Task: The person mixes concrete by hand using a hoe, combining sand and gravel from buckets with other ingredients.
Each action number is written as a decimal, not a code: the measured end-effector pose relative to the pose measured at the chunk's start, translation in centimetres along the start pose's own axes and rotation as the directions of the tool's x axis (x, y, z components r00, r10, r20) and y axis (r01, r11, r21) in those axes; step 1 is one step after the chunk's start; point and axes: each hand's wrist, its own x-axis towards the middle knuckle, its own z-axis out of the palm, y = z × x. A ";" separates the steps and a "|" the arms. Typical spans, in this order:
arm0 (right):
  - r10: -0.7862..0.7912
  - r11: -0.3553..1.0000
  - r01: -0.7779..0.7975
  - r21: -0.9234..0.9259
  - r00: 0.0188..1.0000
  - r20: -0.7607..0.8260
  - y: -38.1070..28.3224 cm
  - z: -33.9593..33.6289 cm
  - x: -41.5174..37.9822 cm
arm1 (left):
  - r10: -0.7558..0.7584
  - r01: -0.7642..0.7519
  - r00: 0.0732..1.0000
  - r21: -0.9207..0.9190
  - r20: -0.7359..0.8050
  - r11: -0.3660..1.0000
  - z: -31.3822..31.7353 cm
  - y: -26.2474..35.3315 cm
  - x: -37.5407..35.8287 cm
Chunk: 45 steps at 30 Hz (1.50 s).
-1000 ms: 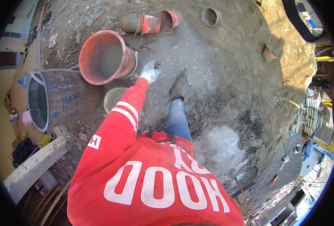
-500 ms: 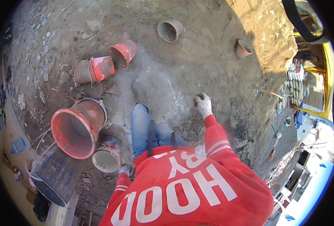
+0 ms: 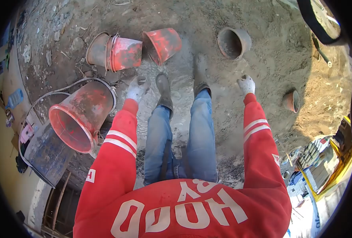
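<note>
Head view: two gloved hands out ahead of the body, well apart, one each side of the boots [image 3: 165, 90]. Left hand [image 3: 137, 89]: fingers part-curled, loosely open, tips dark with dirt; nothing seen in the grasp. Nearest to it, the large red bucket [image 3: 89, 104] on one side and the stacked buckets [image 3: 126, 54] farther forward, both clear of the glove.

Right hand [image 3: 246, 85]: also loosely open, fingers bent, tips dark; no object seen in it. Grey bucket [image 3: 245, 40] ahead of it, not touched; small bucket [image 3: 290, 101] off to its right, apart.

Buckets all on the ground [image 3: 271, 59]. Stacked buckets lie end to end, grey against red. Beside them, a single red bucket [image 3: 169, 41], mouth turned toward the stack. Large red bucket shows its mouth toward lower left; a hose [image 3: 49, 93] curves around it. Blue-stained barrel [image 3: 49, 152] beyond, with a bottle [image 3: 15, 98] farther forward. Sunlit dirt [image 3: 323, 95] at far right. Sleeves [image 3: 114, 146] red, white-striped.
</note>
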 end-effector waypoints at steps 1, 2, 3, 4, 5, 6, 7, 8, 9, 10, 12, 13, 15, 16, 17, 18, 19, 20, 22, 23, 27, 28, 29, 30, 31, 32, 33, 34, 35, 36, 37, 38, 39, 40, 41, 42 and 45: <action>0.029 0.999 -0.030 -0.037 0.999 -0.022 0.0 -0.4 3.1 | 0.019 -0.017 1.000 0.097 -0.021 0.995 1.5 1.7 2.6; 0.048 0.997 -0.050 -0.054 0.998 -0.036 0.2 -0.2 6.1 | 0.079 -0.064 0.995 0.199 -0.065 0.978 2.9 1.9 5.7; 0.059 0.995 -0.063 -0.071 0.996 -0.061 0.1 -0.2 9.9 | 0.145 -0.108 0.984 0.297 -0.106 0.949 4.4 2.1 9.0; 0.056 0.994 -0.063 -0.091 0.996 -0.076 -0.2 -0.2 13.7 | 0.138 -0.073 0.978 0.359 -0.158 0.930 5.6 4.0 11.1; 0.067 0.990 -0.076 -0.119 0.995 -0.079 -0.2 0.5 16.2 | 0.119 -0.027 0.974 0.426 -0.192 0.905 6.7 5.2 12.5; 0.049 0.989 -0.055 -0.137 0.998 -0.050 -0.7 1.1 18.3 | 0.084 0.010 0.975 0.418 -0.207 0.908 7.6 4.7 15.0; -0.016 0.984 -0.007 -0.175 0.992 -0.128 -1.3 1.6 20.9 | 0.045 0.063 0.960 0.369 -0.278 0.927 8.6 4.5 17.9; -0.075 0.975 0.030 -0.220 0.977 -0.197 -1.3 2.1 22.5 | -0.002 0.116 0.942 0.321 -0.336 0.940 9.7 3.9 20.1; -0.082 0.970 0.039 -0.239 0.982 -0.170 -1.3 2.8 23.9 | -0.035 0.147 0.941 0.314 -0.336 0.938 10.3 2.8 21.9; -0.040 0.979 0.021 -0.202 0.995 -0.091 -1.6 3.5 25.6 | -0.053 0.092 0.955 0.121 -0.292 0.988 10.5 2.1 23.4; -0.017 0.986 0.005 -0.165 0.997 -0.075 -2.0 4.8 27.8 | -0.071 0.051 0.965 -0.085 -0.254 0.995 12.0 1.6 23.9; -0.022 0.985 0.012 -0.173 0.998 -0.059 -2.4 4.7 27.3 | -0.046 0.004 0.953 -0.140 -0.298 0.990 13.5 2.4 22.5; -0.149 0.986 0.155 0.064 0.984 -0.095 -4.6 3.9 25.8 | 0.043 -0.105 0.930 -0.153 -0.366 0.983 15.5 5.2 19.3; -0.151 0.981 0.158 0.112 0.986 -0.069 -6.2 3.3 24.6 | 0.099 -0.156 0.917 -0.119 -0.387 0.981 16.3 6.5 17.2; -0.155 0.974 0.160 0.159 0.987 -0.041 -7.9 2.8 22.7 | 0.126 -0.181 0.935 -0.139 -0.332 0.974 16.7 8.3 15.0; -0.199 0.957 0.201 0.209 0.979 -0.030 -9.7 2.1 20.5 | 0.109 -0.169 0.936 -0.153 -0.336 0.974 17.6 9.7 13.0; -0.246 0.935 0.242 0.258 0.969 -0.015 -11.4 1.5 17.9 | 0.087 -0.133 0.970 -0.200 -0.225 0.971 18.4 9.3 12.0; -0.279 0.898 0.251 0.361 0.960 0.027 -13.1 0.8 15.3 | 0.126 -0.145 0.969 -0.079 -0.214 0.986 19.8 8.9 11.2; -0.311 0.813 0.239 0.531 0.949 0.048 -16.2 0.6 11.1 | 0.286 -0.299 0.935 -0.036 -0.210 0.953 23.5 9.6 9.4; -0.301 0.773 0.219 0.596 0.953 0.040 -17.3 1.0 9.4 | 0.259 -0.264 0.955 -0.018 -0.142 0.964 23.3 12.4 7.6; -0.268 0.782 0.037 0.623 0.921 0.282 -22.1 -1.2 4.9 | 0.306 -0.301 0.921 0.056 -0.239 0.952 22.7 15.0 6.4; -0.280 0.784 0.035 0.619 0.911 0.303 -23.0 -0.6 4.1 | 0.302 -0.301 0.917 0.044 -0.262 0.953 21.5 14.9 6.6; -0.291 0.787 0.035 0.615 0.901 0.321 -24.0 -0.2 3.9 | 0.262 -0.251 0.953 0.086 -0.152 0.964 20.2 14.8 7.0; -0.195 0.828 -0.086 0.554 0.882 0.428 -25.3 -0.6 3.7 | 0.209 -0.203 0.977 0.131 -0.032 0.970 18.8 14.8 6.9; -0.202 0.833 -0.071 0.548 0.883 0.423 -25.3 0.8 3.8 | 0.212 -0.206 0.976 0.118 -0.041 0.971 17.1 14.9 6.5; -0.170 0.762 -0.142 0.632 0.898 0.406 -24.8 3.0 4.5 | 0.237 -0.275 0.954 0.216 0.186 0.937 15.1 14.9 6.4; -0.131 0.678 -0.209 0.705 0.909 0.395 -24.9 4.4 4.8 | 0.225 -0.360 0.885 0.292 0.408 0.886 13.2 14.5 6.3; -0.103 0.657 -0.250 0.711 0.905 0.413 -26.8 2.8 3.8 | 0.384 -0.526 0.809 0.256 0.446 0.811 11.0 13.5 6.7; -0.103 0.661 -0.240 0.711 0.909 0.403 -27.9 3.4 4.2 | 0.329 -0.503 0.809 0.285 0.487 0.816 8.2 12.7 8.5; -0.058 0.612 -0.302 0.731 0.905 0.422 -28.2 4.3 4.7 | 0.265 -0.477 0.804 0.310 0.533 0.822 4.7 12.4 10.0; -0.007 0.559 -0.364 0.745 0.897 0.443 -28.6 5.2 4.7 | 0.354 -0.431 0.901 0.415 0.252 0.801 0.4 13.3 9.8; 0.021 0.550 -0.369 0.749 0.903 0.429 -29.9 5.4 4.2 | 0.476 -0.393 0.876 0.456 -0.077 0.798 -2.5 10.6 12.6; 0.035 0.561 -0.373 0.739 0.903 0.429 -31.1 5.9 3.3 | 0.357 -0.259 0.915 0.402 -0.190 0.878 -8.0 12.0 13.4; 0.059 0.603 -0.323 0.729 0.930 0.363 -32.4 6.6 2.4 | 0.462 -0.227 0.783 0.499 -0.418 0.836 -11.5 9.5 16.5; 0.082 0.645 -0.276 0.712 0.952 0.295 -33.2 7.4 1.6 | 0.346 -0.019 0.831 0.600 -0.436 0.800 -16.1 8.8 18.6; 0.019 0.667 -0.168 0.726 0.978 0.208 -32.7 9.5 1.1 | 0.386 0.019 0.774 0.628 -0.501 0.778 -19.7 7.3 20.9; 0.224 0.913 -0.207 0.351 0.975 -0.008 -36.4 10.7 -2.5 | 0.456 0.186 0.721 0.780 -0.521 0.597 -28.2 4.0 25.5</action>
